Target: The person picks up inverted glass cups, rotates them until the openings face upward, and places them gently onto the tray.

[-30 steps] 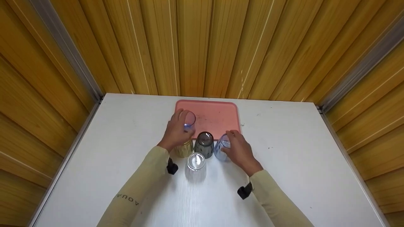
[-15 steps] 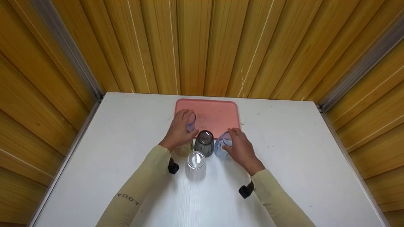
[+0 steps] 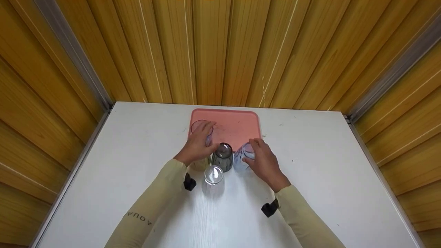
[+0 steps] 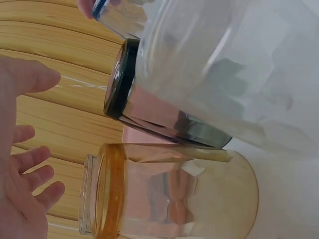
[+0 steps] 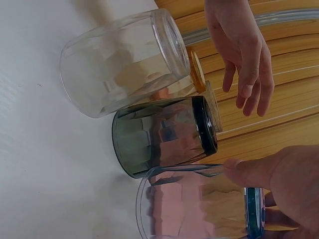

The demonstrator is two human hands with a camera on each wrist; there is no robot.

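My left hand (image 3: 198,145) hovers over a purple-tinted drinking glass (image 3: 208,140) at the tray's near left corner. Its fingers are spread and loosely bent, with nothing between them in the left wrist view. My right hand (image 3: 265,165) grips a light blue glass (image 3: 242,163), thumb on the near side and fingers behind; the glass leans slightly. Between the hands, a dark grey glass (image 3: 223,159) stands upside down. A yellow glass (image 4: 179,199), partly hidden by my left hand in the head view, is beside it. Nearer me stands an upturned clear glass (image 3: 213,187).
The pink tray (image 3: 236,124) lies at the back of the white table (image 3: 310,172), just behind the row of glasses. Wood-look panels (image 3: 220,51) close off the back and both sides. Each wrist carries a small black camera (image 3: 190,182).
My left hand has loosened from the purple-tinted glass, its fingers straightening and shifting right. My right hand has moved slightly away from me, tipping the light blue glass a little.
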